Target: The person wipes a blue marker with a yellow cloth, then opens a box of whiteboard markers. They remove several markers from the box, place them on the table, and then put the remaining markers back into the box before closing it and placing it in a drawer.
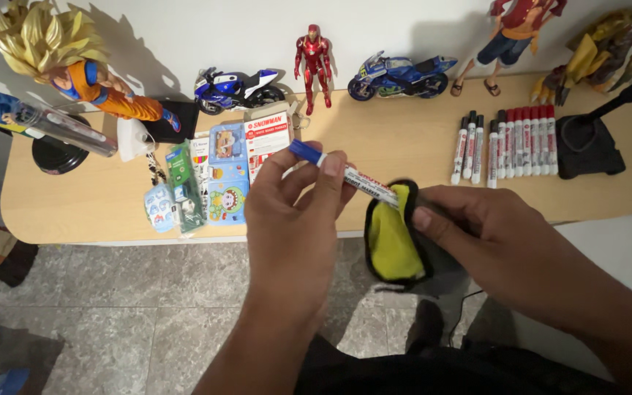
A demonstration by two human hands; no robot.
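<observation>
We see left hand [294, 212] pinch blue-capped marker [345, 174], tip poked into mouth of pouch. Right hand [477, 230] grips black pouch with yellow lining [393, 238], thumb on rim. Both over grey floor [148, 307], just before wooden shelf [404, 139]. Farther: row of markers [506, 143], sticker packs [206, 179]. At wall: two toy motorbikes [239, 89], red armoured figure [314, 62].

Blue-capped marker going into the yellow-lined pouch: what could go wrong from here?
1. The left hand pinches the blue-capped marker only near its cap end, so it could slip and drop to the tiled floor.
2. The right hand holds the black pouch off the table's edge; if its opening sags, the tip may catch the rim and miss.
</observation>
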